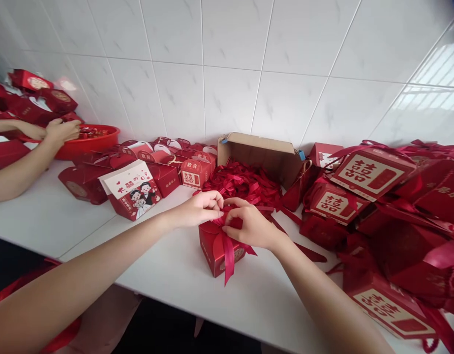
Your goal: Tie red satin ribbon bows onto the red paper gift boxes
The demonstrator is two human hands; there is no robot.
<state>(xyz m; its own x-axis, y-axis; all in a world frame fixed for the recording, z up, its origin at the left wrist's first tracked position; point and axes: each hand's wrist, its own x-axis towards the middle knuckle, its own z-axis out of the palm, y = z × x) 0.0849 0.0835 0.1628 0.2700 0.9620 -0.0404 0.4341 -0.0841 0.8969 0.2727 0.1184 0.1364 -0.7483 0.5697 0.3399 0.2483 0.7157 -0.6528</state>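
Observation:
A small red gift box (212, 248) stands on the white table (167, 265) in front of me, with a dark pink ribbon (229, 253) at its top and one tail hanging down its side. Above the lid, my left hand (202, 209) pinches the ribbon between thumb and fingers. My right hand (249, 223) meets it from the other side, its fingers also closed on the ribbon. The fingertips of both hands nearly touch, and they partly hide the knot or loop between them.
Behind the gift box, a cardboard carton (261, 147) lies open with a heap of red ribbons (249, 184). Ribboned boxes (372, 172) pile up at right. More boxes (197, 172) line the wall. At left, another person's hands (60, 132) work by a red basin (110, 135).

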